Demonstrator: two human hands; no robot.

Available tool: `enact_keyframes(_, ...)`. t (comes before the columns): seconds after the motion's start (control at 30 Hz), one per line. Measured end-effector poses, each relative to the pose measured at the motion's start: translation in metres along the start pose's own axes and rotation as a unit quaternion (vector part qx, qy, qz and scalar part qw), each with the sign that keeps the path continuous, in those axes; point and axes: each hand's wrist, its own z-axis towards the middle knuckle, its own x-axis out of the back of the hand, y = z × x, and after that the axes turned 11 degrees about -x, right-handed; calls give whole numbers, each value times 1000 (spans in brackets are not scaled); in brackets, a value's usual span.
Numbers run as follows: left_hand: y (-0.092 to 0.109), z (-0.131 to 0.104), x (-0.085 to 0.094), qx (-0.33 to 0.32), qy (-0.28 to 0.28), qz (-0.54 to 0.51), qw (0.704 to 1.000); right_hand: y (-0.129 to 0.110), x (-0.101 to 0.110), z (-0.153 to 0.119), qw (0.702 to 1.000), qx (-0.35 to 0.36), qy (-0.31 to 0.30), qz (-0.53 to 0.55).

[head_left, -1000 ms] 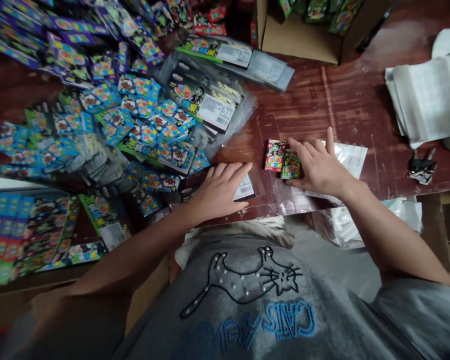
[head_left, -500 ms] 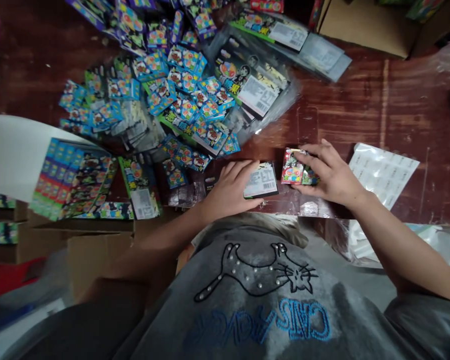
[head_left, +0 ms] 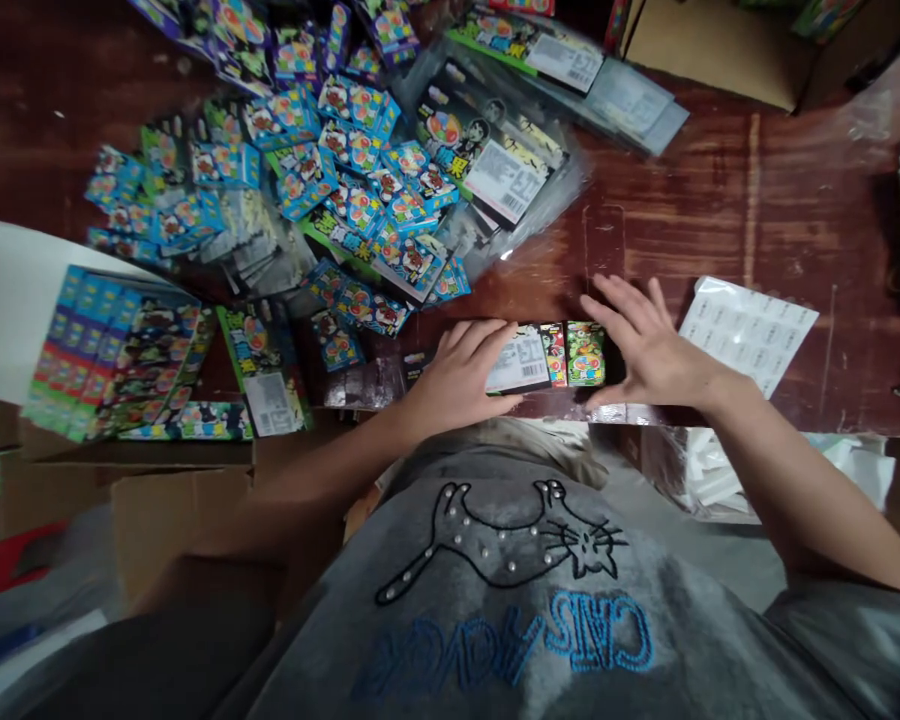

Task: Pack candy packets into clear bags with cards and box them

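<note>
My left hand [head_left: 457, 372] lies over a long black printed packet [head_left: 521, 362] with a white label, fingers along its far edge and thumb at the near edge. A small red candy box [head_left: 555, 354] shows at the packet's right end, partly inside or under it; I cannot tell which. Just right of that is a small green candy box [head_left: 586, 353], slightly apart from the red one. My right hand [head_left: 645, 340] is open beside the green box, its fingers spread and holding nothing.
Blue candy boxes [head_left: 352, 195] and purple ones [head_left: 296, 55] are heaped at the back left. Clear plastic sleeves [head_left: 495, 140] lie beside them. Stacked packets [head_left: 112, 355] stand at left, a sticker sheet [head_left: 750, 330] at right, and a cardboard box [head_left: 712, 50] at back right.
My right hand has let go of the red and green boxes and opened, shifting slightly right. The red box has moved left against the packet's end; the green one sits beside it.
</note>
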Motion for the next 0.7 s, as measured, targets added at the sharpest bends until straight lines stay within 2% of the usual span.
enact_keyframes(0.07,0,1,0,-1,0,-2,1000,4,7,-4,1000,-10,-13,-9)
enact_keyframes(0.23,6,6,3,-22,17,-8,1000,0,16,6,998,30,-28,53)
enact_keyframes(0.43,11,10,12,24,45,-33,998,-12,27,29,995,41,-41,79)
enact_keyframes(0.5,13,12,14,37,63,-28,997,-14,35,33,996,51,-24,65)
enact_keyframes(0.63,16,13,19,45,93,-19,994,-13,53,33,996,39,71,33)
enact_keyframes(0.7,16,12,20,41,96,-16,994,-15,56,31,996,34,79,37)
